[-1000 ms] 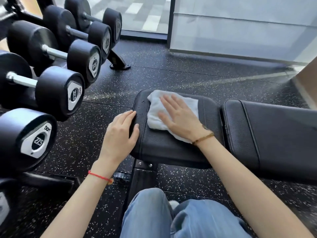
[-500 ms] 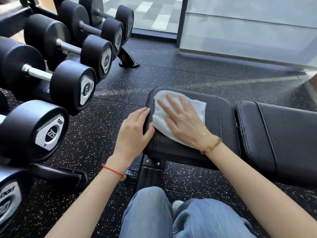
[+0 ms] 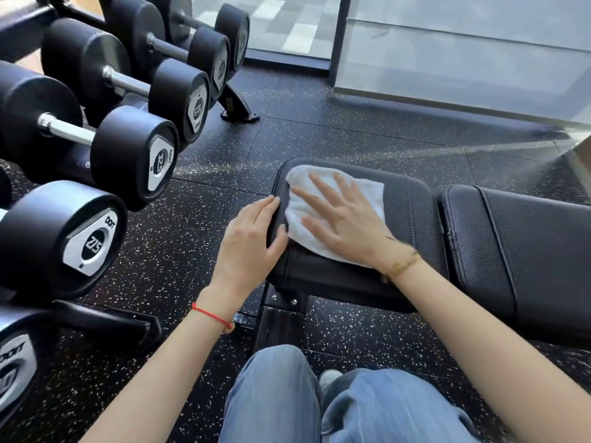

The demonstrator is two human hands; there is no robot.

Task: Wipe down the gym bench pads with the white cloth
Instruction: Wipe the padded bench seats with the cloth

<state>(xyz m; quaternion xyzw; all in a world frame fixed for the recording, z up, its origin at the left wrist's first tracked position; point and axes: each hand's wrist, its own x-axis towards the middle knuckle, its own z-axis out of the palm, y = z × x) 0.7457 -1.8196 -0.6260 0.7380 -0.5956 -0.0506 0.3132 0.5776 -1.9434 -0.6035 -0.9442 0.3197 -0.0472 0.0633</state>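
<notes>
Right now we are crouched at the end of the seat pad (image 3: 412,219), a black cushion whose rounded left edge sits near the middle of the view. At three o'clock from it, just beside it across a narrow gap, lies the long back pad (image 3: 527,251). At nine and ten o'clock stands a rack of dumbbells (image 3: 128,155), well apart from the seat pad, with a strip of speckled floor (image 3: 192,238) between them. At twelve o'clock more floor runs up to a glass wall (image 3: 463,59). At six o'clock our knees in blue jeans (image 3: 281,398) sit below the bench frame.

Our right hand (image 3: 345,225) lies flat on the white cloth (image 3: 371,193), fingers straight and spread apart, pressing it onto the left half of the seat pad. The cloth reaches almost to the pad's far left corner, and its near edge shows under our wrist. Our left hand (image 3: 249,247) rests on the pad's left edge at nine o'clock from the cloth, fingers straight and together along the rim, thumb on the top face just beside the cloth.
</notes>
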